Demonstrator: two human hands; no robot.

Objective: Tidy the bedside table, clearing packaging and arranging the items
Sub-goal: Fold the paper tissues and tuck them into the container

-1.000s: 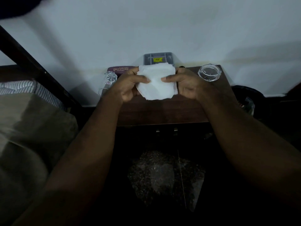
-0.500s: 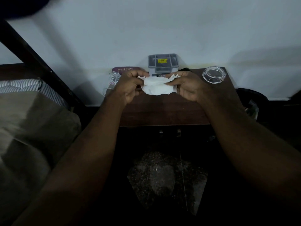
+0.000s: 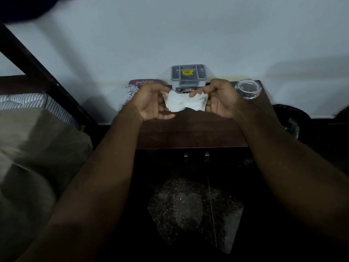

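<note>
Both hands hold a crumpled white tissue paper (image 3: 184,102) just above the back of the dark wooden counter (image 3: 190,129): the left hand (image 3: 153,103) pinches its left end, the right hand (image 3: 220,99) its right end. Its long axis runs left to right, sagging in the middle. Tidying looks partly done: a grey plastic organiser box (image 3: 188,75), a maroon spectacle case (image 3: 144,83), a crinkled clear wrapper (image 3: 131,91) and a clear glass ashtray (image 3: 248,88) remain at the back edge, and the tissue and wrapper probably await disposal.
</note>
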